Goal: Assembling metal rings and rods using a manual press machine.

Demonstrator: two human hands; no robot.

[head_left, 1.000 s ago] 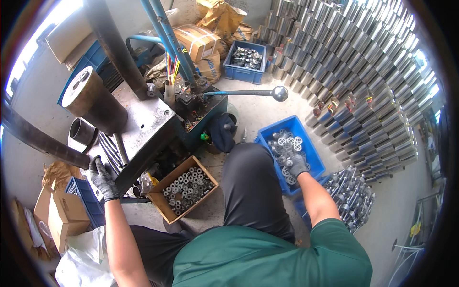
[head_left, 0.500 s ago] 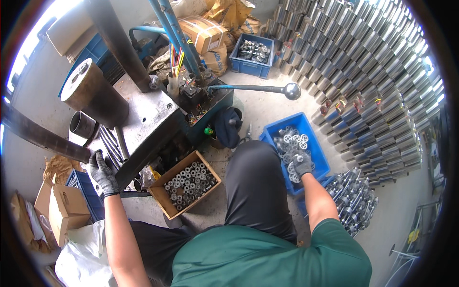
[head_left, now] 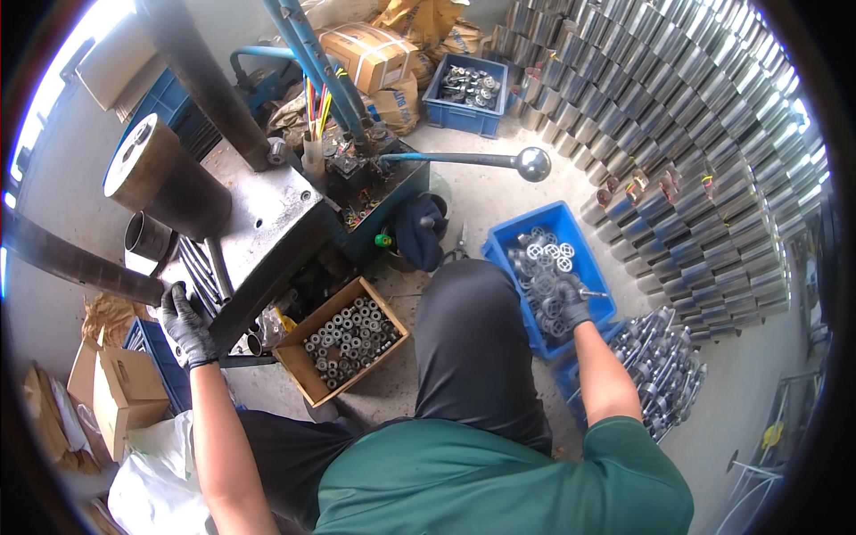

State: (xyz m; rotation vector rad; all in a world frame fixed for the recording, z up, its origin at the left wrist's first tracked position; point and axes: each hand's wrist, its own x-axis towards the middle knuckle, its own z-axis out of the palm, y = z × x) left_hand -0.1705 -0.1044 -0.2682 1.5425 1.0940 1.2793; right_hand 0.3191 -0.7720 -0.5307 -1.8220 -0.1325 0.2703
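Observation:
My right hand (head_left: 572, 303), in a dark glove, is over the blue bin (head_left: 590, 234) at the right. Its fingers are closed round a metal part with a thin shaft (head_left: 592, 294) that sticks out to the right; the rest of that part is hidden by the hand. Below and beside it, round spoked metal discs (head_left: 539, 259) lie loose in the bin. At the left, my gloved left hand (head_left: 185, 330) rests by the press table's (head_left: 267, 201) edge, near the foot of a dark steel column (head_left: 98, 267). Its fingers are stretched out and hold nothing visible.
A wooden box (head_left: 361, 379) of small ring-shaped parts stands before the press. Shafted metal parts (head_left: 655, 370) are heaped right of my arm. Stacked steel cylinders (head_left: 678, 134) line the right side. A ball-ended lever (head_left: 473, 161) reaches out from the press.
My right hand has turned and shifted slightly right, so the shaft of its part now points sideways. The left hand stays by the table edge. The view has shifted slightly.

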